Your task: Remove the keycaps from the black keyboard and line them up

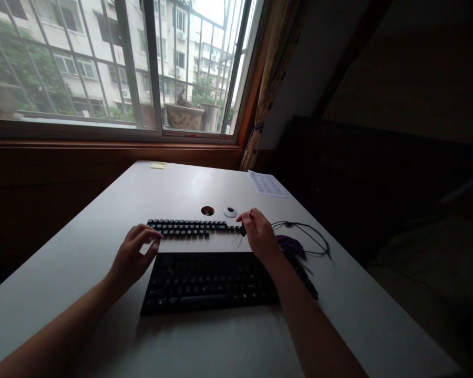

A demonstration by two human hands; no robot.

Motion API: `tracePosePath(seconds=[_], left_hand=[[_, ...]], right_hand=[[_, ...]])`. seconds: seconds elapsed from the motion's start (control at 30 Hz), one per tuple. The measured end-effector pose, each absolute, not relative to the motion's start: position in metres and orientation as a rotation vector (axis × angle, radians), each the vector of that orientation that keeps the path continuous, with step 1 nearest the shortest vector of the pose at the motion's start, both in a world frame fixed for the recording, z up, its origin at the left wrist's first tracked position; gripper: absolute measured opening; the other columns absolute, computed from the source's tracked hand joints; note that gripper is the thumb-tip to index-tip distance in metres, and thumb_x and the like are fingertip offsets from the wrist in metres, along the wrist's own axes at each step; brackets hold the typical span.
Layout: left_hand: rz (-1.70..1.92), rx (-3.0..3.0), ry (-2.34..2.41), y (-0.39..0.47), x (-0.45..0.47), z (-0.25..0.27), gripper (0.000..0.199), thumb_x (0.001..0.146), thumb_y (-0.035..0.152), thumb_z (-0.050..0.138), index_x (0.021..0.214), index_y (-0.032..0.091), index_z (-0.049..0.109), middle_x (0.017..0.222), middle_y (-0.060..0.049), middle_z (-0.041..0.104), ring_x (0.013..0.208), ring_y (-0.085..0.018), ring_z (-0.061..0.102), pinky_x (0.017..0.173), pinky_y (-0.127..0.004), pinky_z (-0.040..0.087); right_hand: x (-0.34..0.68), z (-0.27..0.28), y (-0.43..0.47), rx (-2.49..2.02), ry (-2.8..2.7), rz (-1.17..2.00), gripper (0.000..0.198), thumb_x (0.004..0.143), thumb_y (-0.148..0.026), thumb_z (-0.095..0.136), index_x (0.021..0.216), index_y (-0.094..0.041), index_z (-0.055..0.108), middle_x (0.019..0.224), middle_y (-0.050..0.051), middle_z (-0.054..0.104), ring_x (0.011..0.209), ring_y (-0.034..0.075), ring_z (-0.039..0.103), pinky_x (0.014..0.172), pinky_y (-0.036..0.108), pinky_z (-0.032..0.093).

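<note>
A black keyboard (pixel 205 283) lies across the white desk, its upper part bare of keycaps and its lower rows still carrying keys. Behind it, loose black keycaps (pixel 185 228) are laid out in several rows. My left hand (pixel 136 247) is at the left end of these rows, fingers curved, thumb and fingertips slightly apart close to the front row. Over the keyboard's right part, my right hand (pixel 258 231) pinches a small dark piece with thin wire loops, apparently a wire keycap puller (pixel 238 239), beside the right end of the rows. My right forearm hides part of the keyboard.
Right of my right hand lie a purple cloth-like item (pixel 291 245) and a looped black cable (pixel 317 239). Farther back are a round desk hole (pixel 207 210), a white ring-shaped cover (pixel 230 212), a printed sheet (pixel 268 184) and a yellow note (pixel 158 165). A barred window stands beyond.
</note>
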State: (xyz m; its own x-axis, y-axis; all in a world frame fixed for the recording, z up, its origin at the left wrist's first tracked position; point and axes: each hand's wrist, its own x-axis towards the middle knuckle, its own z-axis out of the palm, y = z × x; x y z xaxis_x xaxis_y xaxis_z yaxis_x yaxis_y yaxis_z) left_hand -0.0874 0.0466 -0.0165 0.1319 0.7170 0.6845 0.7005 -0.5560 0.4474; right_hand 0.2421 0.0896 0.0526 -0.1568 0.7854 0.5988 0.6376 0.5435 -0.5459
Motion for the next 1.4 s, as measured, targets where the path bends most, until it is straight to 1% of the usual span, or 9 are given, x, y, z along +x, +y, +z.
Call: tracePosePath(seconds=[0.17,0.3,0.5,0.7,0.83,0.93,1.03,1.1,1.4], left_hand=[[1.203,2.639,1.012,0.034,-0.070,-0.015,0.014,0.090,0.009,0.052,0.094,0.019,0.061,0.084,-0.004,0.056,0.079,-0.017,0.051,0.071,-0.031,0.045],[0.992,2.756,0.861,0.026,-0.063,-0.013,0.014,0.090,0.012,0.052,0.097,0.019,0.061,0.082,-0.005,0.057,0.075,-0.018,0.049,0.067,-0.030,0.041],[0.871,2.794,0.832,0.024,-0.060,-0.011,0.012,0.091,0.013,0.052,0.093,0.019,0.062,0.079,-0.005,0.056,0.074,-0.018,0.048,0.067,-0.031,0.040],[0.771,2.816,0.843,0.023,-0.059,-0.013,0.013,0.090,0.013,0.052,0.094,0.020,0.062,0.079,-0.005,0.057,0.075,-0.019,0.047,0.068,-0.033,0.040],[0.707,2.833,0.844,0.020,-0.058,-0.013,0.012,0.090,0.014,0.051,0.090,0.020,0.062,0.078,-0.005,0.057,0.074,-0.019,0.049,0.067,-0.032,0.039],[0.692,2.834,0.858,0.019,-0.058,-0.013,0.013,0.091,0.015,0.050,0.090,0.020,0.062,0.077,-0.004,0.057,0.071,-0.018,0.050,0.063,-0.031,0.038],[0.694,2.837,0.859,0.019,-0.057,-0.014,0.014,0.092,0.015,0.050,0.089,0.019,0.063,0.075,-0.004,0.056,0.068,-0.017,0.050,0.060,-0.030,0.037],[0.698,2.841,0.852,0.019,-0.056,-0.014,0.014,0.092,0.015,0.049,0.089,0.019,0.063,0.074,-0.004,0.056,0.067,-0.016,0.050,0.059,-0.030,0.037],[0.725,2.860,0.834,0.019,-0.056,-0.013,0.015,0.092,0.014,0.050,0.093,0.020,0.064,0.075,-0.004,0.057,0.067,-0.016,0.051,0.059,-0.029,0.038]], right_hand=[[0.252,0.061,0.066,-1.258,-1.961,0.252,0.039,0.101,-0.040,0.038,0.079,-0.019,0.061,0.067,0.000,0.057,0.066,0.016,0.056,0.064,0.027,0.038],[0.262,0.042,0.053,-1.290,-2.059,0.300,0.040,0.100,-0.041,0.041,0.070,-0.019,0.057,0.061,-0.001,0.054,0.059,0.015,0.053,0.060,0.027,0.035],[0.270,0.015,0.048,-1.292,-2.035,0.272,0.042,0.099,-0.041,0.042,0.064,-0.020,0.050,0.056,-0.002,0.050,0.054,0.013,0.050,0.057,0.027,0.033],[0.265,0.012,0.044,-1.175,-2.153,0.221,0.037,0.098,-0.036,0.045,0.067,-0.019,0.054,0.061,-0.001,0.055,0.057,0.013,0.054,0.061,0.025,0.037],[0.267,0.013,0.043,-1.198,-2.175,0.233,0.037,0.097,-0.037,0.047,0.066,-0.019,0.057,0.061,0.000,0.059,0.057,0.013,0.057,0.060,0.026,0.039],[0.273,0.012,0.045,-1.307,-2.061,0.383,0.038,0.097,-0.041,0.047,0.066,-0.019,0.056,0.054,-0.002,0.058,0.049,0.012,0.056,0.054,0.024,0.041],[0.279,0.010,0.049,-1.378,-1.892,0.661,0.038,0.096,-0.046,0.046,0.073,-0.019,0.059,0.049,-0.004,0.058,0.039,0.011,0.054,0.044,0.021,0.040],[0.280,0.008,0.051,-1.374,-1.822,0.758,0.038,0.096,-0.048,0.046,0.076,-0.019,0.061,0.048,-0.004,0.059,0.037,0.011,0.054,0.041,0.020,0.040],[0.280,0.003,0.055,-1.390,-1.698,0.762,0.040,0.096,-0.049,0.045,0.075,-0.018,0.061,0.047,-0.004,0.057,0.036,0.011,0.054,0.039,0.019,0.038]])
